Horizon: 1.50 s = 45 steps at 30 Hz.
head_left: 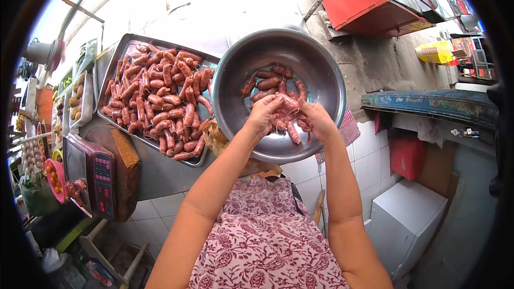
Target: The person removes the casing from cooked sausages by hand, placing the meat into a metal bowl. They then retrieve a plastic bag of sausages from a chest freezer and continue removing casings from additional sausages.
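Over a wide steel bowl (225, 69), my left hand (261, 116) pinches a short linked sausage (289, 101) from its left side. My right hand (317, 121) closes on the same string from the right, with several links hanging below its fingers. A thin casing or thread shows between the two hands. Beyond them, more raw reddish sausages (267, 83) lie on the bottom of the bowl. Left of the bowl, a metal tray (210, 64) is heaped with short tied sausages (163, 99).
A digital scale (101, 179) stands at the left, beside a round wooden block (126, 150). Brown paper (216, 138) is tucked between tray and bowl. A red metal box (358, 0) stands at the back right, and a worn blue ledge (428, 106) runs along the right.
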Available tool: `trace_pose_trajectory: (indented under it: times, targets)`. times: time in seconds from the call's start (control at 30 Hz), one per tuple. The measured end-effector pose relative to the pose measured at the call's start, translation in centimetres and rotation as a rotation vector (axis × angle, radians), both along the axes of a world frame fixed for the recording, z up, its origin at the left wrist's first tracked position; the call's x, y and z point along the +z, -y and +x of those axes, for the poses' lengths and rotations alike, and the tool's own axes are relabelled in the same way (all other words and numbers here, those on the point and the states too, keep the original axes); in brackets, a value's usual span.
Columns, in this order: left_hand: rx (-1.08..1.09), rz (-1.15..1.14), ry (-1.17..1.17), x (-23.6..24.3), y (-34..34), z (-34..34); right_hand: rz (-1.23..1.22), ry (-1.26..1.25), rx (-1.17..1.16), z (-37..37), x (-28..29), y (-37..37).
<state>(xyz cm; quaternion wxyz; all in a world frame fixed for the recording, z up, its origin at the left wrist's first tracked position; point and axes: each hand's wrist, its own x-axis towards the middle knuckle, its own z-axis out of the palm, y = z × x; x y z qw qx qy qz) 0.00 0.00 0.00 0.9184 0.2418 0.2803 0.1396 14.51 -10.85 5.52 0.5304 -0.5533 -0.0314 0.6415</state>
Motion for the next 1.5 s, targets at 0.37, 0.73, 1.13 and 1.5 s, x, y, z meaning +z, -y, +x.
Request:
trace_pose_trajectory:
  times: [0.37, 0.73, 1.13, 1.5]
  targets:
    - [0.322, 0.095, 0.105, 1.7, -1.3, -2.0, -0.110, 0.241, 0.254, -2.8, -0.4, 2.3]
    - [0.700, 0.641, -0.663, -0.9, -10.3, -13.9, -0.272, 1.781, 0.249, 3.0, -7.7, -2.8]
    - [0.172, 1.075, -0.961, -6.4, -9.7, -12.3, 0.110, 0.523, -0.210, 5.6, -5.4, -0.7]
    - [-0.230, 0.088, -0.065, 3.8, -1.4, -1.3, 0.187, 0.527, -0.102, 1.2, 0.8, 0.1]
